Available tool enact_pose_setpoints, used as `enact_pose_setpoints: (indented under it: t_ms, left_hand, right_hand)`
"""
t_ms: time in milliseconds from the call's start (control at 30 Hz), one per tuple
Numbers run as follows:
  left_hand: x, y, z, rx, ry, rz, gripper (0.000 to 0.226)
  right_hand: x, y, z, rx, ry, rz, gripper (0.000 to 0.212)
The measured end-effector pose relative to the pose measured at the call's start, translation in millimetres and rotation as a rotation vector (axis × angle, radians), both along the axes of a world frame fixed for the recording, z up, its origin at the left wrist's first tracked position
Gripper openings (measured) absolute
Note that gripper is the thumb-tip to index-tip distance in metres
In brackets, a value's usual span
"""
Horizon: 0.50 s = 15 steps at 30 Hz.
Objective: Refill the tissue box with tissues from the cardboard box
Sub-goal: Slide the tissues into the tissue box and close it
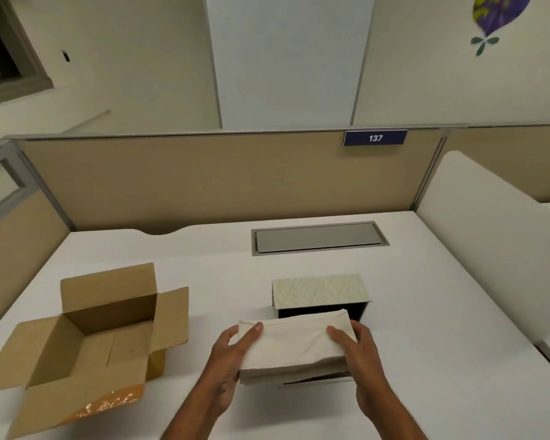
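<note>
A thick stack of off-white tissues [294, 342] is held between both my hands just above the white desk. My left hand [231, 354] grips its left end, thumb on top. My right hand [358, 350] grips its right end. Directly behind the stack lies the tissue box [319, 289], pale green with a leaf pattern, its open dark side facing me; the stack's far edge sits at that opening. The brown cardboard box [86, 341] stands to the left with its flaps spread open, and its inside looks bare.
A grey cable hatch [318, 238] is set into the desk [426, 312] behind the tissue box. A tan partition [204, 182] with a "137" label closes the back; a white divider [489, 236] stands at the right.
</note>
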<state>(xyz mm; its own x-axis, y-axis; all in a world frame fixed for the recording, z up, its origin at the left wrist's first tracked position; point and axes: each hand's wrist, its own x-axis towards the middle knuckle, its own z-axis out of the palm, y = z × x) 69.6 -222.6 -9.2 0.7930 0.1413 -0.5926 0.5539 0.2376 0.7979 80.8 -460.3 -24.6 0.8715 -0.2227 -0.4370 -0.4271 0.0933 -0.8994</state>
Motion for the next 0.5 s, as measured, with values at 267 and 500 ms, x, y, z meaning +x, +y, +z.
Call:
enact_pose_setpoints:
  t_ms: [267, 500]
  left_hand:
    - [8, -49, -35, -0.067, 0.104, -0.1, 0.063]
    - [28, -73, -64, -0.028, 0.084, -0.041, 0.083]
  right_hand:
    - [15, -54, -36, 0.001, 0.091, -0.034, 0.058]
    - [36, -74, -65, -0.016, 0.117, -0.043, 0.062]
